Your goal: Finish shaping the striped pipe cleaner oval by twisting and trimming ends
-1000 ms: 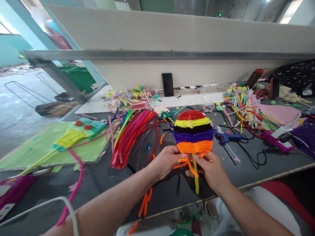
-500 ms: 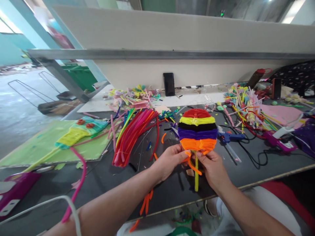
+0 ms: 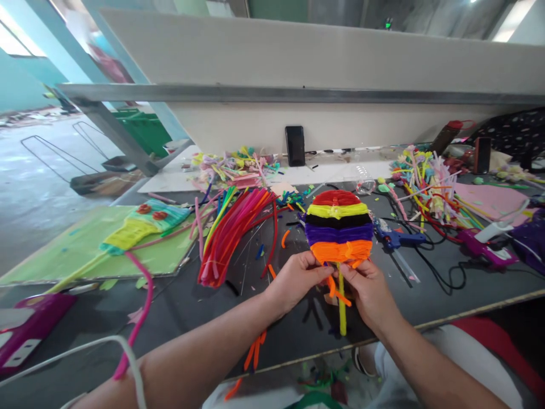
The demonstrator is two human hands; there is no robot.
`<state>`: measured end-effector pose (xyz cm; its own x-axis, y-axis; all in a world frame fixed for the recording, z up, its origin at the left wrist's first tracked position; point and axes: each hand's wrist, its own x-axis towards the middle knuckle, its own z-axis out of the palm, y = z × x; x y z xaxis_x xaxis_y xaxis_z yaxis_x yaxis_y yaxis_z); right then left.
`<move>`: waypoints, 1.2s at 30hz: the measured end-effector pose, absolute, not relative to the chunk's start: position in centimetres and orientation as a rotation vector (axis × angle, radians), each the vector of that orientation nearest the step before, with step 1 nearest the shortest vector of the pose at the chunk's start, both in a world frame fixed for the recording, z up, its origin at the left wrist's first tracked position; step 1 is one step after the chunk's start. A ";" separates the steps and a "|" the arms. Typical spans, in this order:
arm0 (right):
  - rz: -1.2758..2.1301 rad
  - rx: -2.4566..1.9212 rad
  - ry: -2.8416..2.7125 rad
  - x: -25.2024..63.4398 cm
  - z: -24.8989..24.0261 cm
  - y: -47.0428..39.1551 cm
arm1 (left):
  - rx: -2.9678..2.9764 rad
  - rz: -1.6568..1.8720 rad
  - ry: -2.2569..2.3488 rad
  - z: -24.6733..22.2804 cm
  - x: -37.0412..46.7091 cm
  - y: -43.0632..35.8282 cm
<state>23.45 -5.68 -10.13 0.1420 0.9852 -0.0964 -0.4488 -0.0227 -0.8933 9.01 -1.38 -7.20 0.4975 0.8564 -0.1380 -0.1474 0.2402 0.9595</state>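
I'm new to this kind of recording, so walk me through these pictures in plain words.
There is no machine here: a person works with two bare hands. Every picture comes from one camera worn on that person's head, looking forward and down.

The left hand and the right hand hold the lower edge of a striped round piece, coloured red, yellow, black, purple and orange from top to bottom. A yellow-green stem hangs below it, beside loose orange ends.

On the dark table lie a bundle of mostly red and pink fuzzy sticks, a blue glue gun and a green sheet with a yellow and teal piece on it. Behind, a phone leans against a pale panel.
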 end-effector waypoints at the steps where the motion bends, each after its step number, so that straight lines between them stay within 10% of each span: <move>1: 1.339 -0.961 -0.703 23.6 -10.0 -5.6 | 1.117 0.794 0.754 -7.2 8.9 -1.3; 36: 1.551 -0.824 -0.639 23.1 -9.2 -5.8 | 1.215 1.057 0.822 -7.2 8.6 -1.8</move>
<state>23.06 -5.82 -9.20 -0.0423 0.9882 -0.1470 -0.5982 -0.1428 -0.7886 8.63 -1.81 -7.23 0.3230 0.9454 0.0432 -0.1907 0.0203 0.9814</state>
